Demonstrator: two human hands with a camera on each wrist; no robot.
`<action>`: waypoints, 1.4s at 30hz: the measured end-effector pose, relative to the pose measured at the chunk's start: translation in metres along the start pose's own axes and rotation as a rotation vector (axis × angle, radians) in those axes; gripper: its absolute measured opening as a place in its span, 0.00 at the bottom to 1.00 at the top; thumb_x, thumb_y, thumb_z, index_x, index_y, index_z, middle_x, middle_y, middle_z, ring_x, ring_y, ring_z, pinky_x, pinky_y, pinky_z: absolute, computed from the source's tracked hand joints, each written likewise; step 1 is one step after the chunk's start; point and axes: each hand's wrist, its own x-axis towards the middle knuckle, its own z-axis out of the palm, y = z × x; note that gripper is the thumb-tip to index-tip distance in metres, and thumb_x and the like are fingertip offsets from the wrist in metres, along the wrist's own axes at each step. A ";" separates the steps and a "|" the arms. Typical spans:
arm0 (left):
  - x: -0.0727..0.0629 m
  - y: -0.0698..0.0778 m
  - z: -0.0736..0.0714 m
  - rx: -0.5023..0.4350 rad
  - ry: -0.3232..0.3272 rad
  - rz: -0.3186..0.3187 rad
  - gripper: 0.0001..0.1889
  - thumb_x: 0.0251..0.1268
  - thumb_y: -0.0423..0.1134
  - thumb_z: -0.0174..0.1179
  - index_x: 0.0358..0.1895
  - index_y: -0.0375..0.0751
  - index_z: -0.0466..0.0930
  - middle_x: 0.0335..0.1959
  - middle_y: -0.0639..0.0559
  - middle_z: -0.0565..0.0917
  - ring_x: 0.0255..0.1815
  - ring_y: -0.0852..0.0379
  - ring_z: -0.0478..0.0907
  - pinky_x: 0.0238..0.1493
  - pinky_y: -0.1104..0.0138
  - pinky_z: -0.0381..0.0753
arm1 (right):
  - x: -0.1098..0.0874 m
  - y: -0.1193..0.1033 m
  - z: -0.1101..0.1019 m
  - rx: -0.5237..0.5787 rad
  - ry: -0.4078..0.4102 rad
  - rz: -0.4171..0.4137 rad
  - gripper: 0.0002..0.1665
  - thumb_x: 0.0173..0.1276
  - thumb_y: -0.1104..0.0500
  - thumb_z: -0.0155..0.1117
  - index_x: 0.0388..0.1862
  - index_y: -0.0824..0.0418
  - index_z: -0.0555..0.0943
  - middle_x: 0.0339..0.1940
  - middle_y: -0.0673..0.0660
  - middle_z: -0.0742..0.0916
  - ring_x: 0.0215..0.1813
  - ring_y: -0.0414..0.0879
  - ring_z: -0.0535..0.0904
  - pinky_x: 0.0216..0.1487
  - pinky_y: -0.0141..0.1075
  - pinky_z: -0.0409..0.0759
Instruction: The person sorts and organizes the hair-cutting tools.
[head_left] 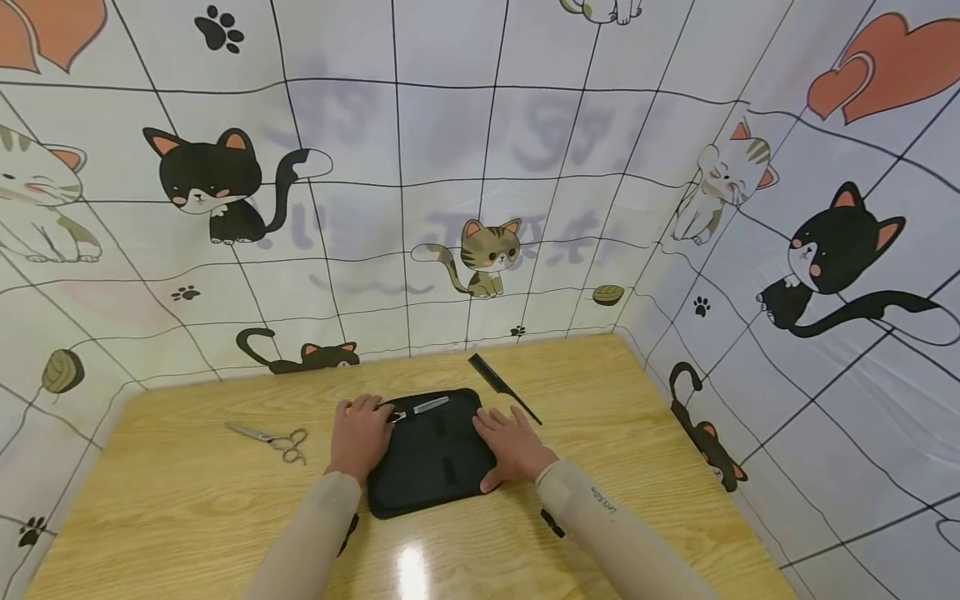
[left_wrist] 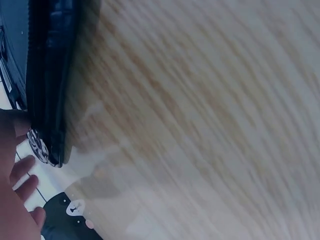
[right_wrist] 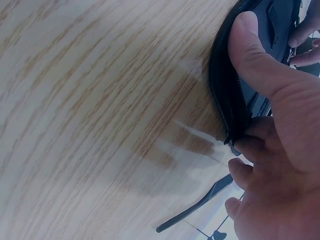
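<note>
Head view, nearest to me: two beige sleeves (head_left: pixel 307 533) reach in over a pale wood-grain table (head_left: pixel 172 492), one bearing small dark lettering. Beyond them I have the person's two hands on one black case. The case (head_left: pixel 412 467) lies flat at the middle of the table, a dull, dark, rounded rectangle with darker strap-like bands across its inner face; from the right wrist I can make out zip teeth along its rim.

The right hand (head_left: pixel 516 446) is spread rather than clenched, its thumb laid on the case's near right rim and its fingers over the right edge. The left hand (head_left: pixel 362 435) touches the upper left corner, and I cannot tell whether it pinches there or only rests. Partly beneath its fingertips, one silver tool (head_left: pixel 431 405) lies along the case's far edge, looped handle toward that hand.

Off to the left I count one pair of silver scissors (head_left: pixel 262 435), well apart from the case, blades pointing away from it. Past the case's far right corner lies one black comb (head_left: pixel 491 377) with a thin tail, slanting toward the right hand. Farthest away, I see a white gridded wall covering (head_left: pixel 442 133) printed with cartoon cats, four of them black.
</note>
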 end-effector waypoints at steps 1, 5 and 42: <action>-0.002 -0.001 -0.001 0.005 -0.004 -0.010 0.15 0.60 0.47 0.68 0.50 0.49 0.85 0.51 0.47 0.85 0.58 0.47 0.78 0.59 0.46 0.72 | 0.000 0.000 0.000 -0.001 -0.001 0.000 0.68 0.45 0.30 0.74 0.79 0.55 0.55 0.81 0.53 0.59 0.81 0.51 0.52 0.79 0.57 0.43; -0.007 -0.005 -0.006 -0.008 -0.049 -0.042 0.20 0.61 0.50 0.66 0.55 0.48 0.82 0.49 0.46 0.86 0.58 0.44 0.77 0.61 0.44 0.69 | 0.003 0.002 0.001 -0.007 -0.007 0.006 0.68 0.45 0.29 0.73 0.79 0.55 0.54 0.81 0.53 0.58 0.81 0.51 0.52 0.80 0.56 0.42; -0.009 0.002 -0.003 -0.025 -0.124 -0.041 0.21 0.67 0.47 0.61 0.62 0.53 0.79 0.62 0.54 0.81 0.69 0.48 0.71 0.64 0.45 0.68 | 0.002 0.000 0.001 0.011 -0.009 0.011 0.68 0.45 0.31 0.74 0.79 0.55 0.55 0.81 0.53 0.58 0.81 0.51 0.52 0.80 0.56 0.42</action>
